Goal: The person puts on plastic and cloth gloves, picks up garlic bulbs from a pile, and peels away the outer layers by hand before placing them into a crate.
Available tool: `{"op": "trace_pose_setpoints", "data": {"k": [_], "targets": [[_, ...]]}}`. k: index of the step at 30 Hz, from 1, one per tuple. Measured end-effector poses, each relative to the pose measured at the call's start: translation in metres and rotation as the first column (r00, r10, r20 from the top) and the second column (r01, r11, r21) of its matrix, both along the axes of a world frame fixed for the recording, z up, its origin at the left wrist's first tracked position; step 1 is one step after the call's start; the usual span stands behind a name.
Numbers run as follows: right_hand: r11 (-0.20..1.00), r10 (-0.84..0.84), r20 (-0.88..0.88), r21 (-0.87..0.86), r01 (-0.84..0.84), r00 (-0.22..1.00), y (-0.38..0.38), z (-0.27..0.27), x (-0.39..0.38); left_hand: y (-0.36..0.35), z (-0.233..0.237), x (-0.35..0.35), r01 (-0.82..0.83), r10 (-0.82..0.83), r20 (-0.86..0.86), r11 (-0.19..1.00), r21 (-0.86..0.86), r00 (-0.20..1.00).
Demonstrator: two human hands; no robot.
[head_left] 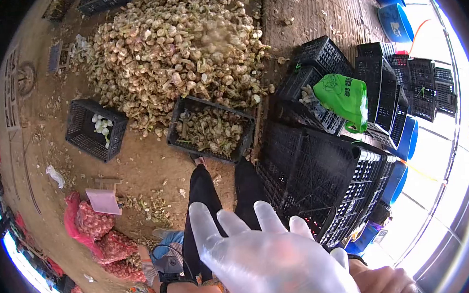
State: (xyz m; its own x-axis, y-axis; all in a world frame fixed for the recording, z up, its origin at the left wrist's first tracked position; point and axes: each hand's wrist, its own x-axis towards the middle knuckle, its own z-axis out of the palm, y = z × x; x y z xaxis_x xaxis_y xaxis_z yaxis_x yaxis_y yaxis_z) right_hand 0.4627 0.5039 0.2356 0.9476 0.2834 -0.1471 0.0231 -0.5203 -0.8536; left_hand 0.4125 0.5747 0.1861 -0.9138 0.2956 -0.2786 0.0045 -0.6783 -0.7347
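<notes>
Dirt floor [145, 172] bears one garlic heap [176, 48]; at its near edge sit two black crates, the garlic crate [176, 129] and the near-empty crate [78, 128]; one green bag [343, 95] lies among the stacked crates [321, 174]. The gloved left hand [267, 261] hovers beside that stack, fingers splayed, empty; the right hand [385, 283] is cropped, its grip unclear.

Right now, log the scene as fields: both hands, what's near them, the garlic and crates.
left hand: fingers spread, wearing clear glove, holding nothing
right hand: bare, beside the glove's cuff; grip unclear
stacked black crates: right of the legs
garlic heap: ground ahead
crate at feet: part filled with garlic
small crate: few white bulbs
green bag: on right crates
</notes>
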Motion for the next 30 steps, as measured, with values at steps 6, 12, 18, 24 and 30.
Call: {"op": "trace_pose_setpoints", "data": {"k": [6, 12, 18, 24, 30], "targets": [[0.700, 0.564, 0.482, 0.153, -0.698, 0.671, -0.044, -0.108, 0.035, 0.005, -0.075, -0.045, -0.695, -0.343, 0.710, 0.661, -0.283, -0.615], [0.506, 0.858, 0.172, -0.120, -0.854, 0.484, -0.029, -0.136, 0.024, -0.022, -0.098, -0.070, -0.286, -0.206, 0.233, 0.873, -0.396, -0.950], [0.358, 0.919, 0.171, 0.006, -0.934, 0.354, -0.031, -0.150, -0.010, -0.054, -0.166, -0.041, -0.278, -0.245, 0.248, 0.096, -0.956, -0.937], [0.291, 0.953, 0.052, 0.135, -0.947, 0.300, -0.041, -0.163, -0.027, 0.010, -0.140, -0.006, 0.101, 0.115, 0.162, 0.991, -0.091, -0.980], [0.540, 0.841, -0.006, 0.082, -0.838, 0.541, -0.040, -0.166, -0.023, -0.001, -0.196, -0.039, -0.403, -0.401, 0.046, 0.902, -0.156, -0.915]]}}
